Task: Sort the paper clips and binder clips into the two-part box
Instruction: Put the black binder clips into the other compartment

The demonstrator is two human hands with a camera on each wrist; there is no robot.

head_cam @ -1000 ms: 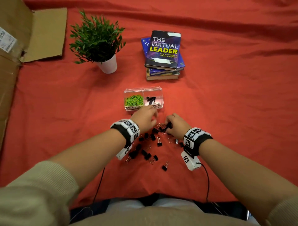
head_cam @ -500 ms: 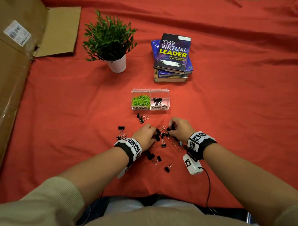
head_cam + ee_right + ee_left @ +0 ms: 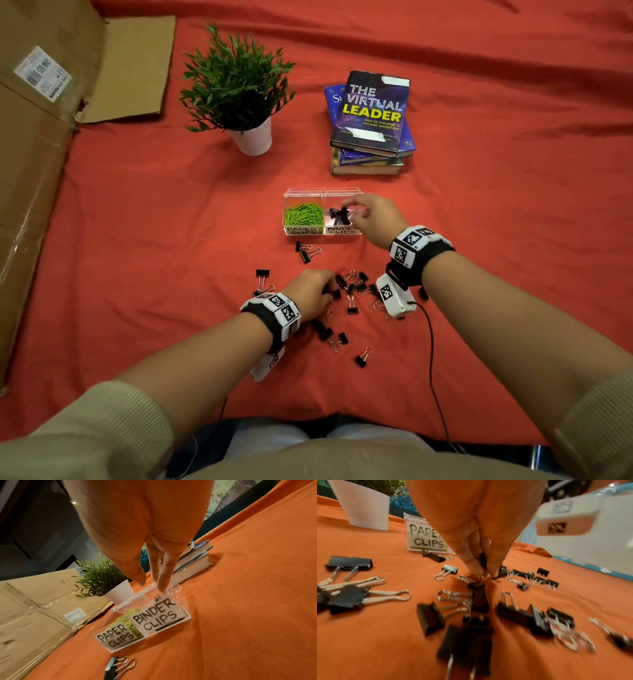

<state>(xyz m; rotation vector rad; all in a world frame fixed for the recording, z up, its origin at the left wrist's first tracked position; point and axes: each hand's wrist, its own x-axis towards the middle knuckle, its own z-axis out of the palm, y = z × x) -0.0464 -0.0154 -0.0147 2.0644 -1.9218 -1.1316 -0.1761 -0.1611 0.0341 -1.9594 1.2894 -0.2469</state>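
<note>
Head view, starting closest to me: the left hand (image 3: 310,291) hadn't left the scatter of loose binder clips (image 3: 352,310) on the red cloth (image 3: 171,240), and the left wrist view showed its thumb and fingertips pinching one black clip (image 3: 482,561) right at the cloth. The big change was the right hand (image 3: 371,216). Half a second before it was down in that same pile, and now it had gone up over the two-part box (image 3: 291,197), fingers pointing down into the side labelled BINDER CLIPS (image 3: 159,616). In the right wrist view its fingers looked loosened with nothing pinched between them, so I'd guess it was dropping its clip off, one more sorted. Counts: I made out roughly fifteen loose binder clips, though the tight cluster by the right wrist camera was too jumbled to be sure, plus two lying just in front of the box. A handful of black ones were inside already. The green paper clips (image 3: 303,214) were all heaped in the left compartment, too tangled to count, and I saw none loose. Further back: one potted plant (image 3: 239,85), a stack of at least three books (image 3: 373,113), and one flattened cardboard box (image 3: 34,171) on the left.
</note>
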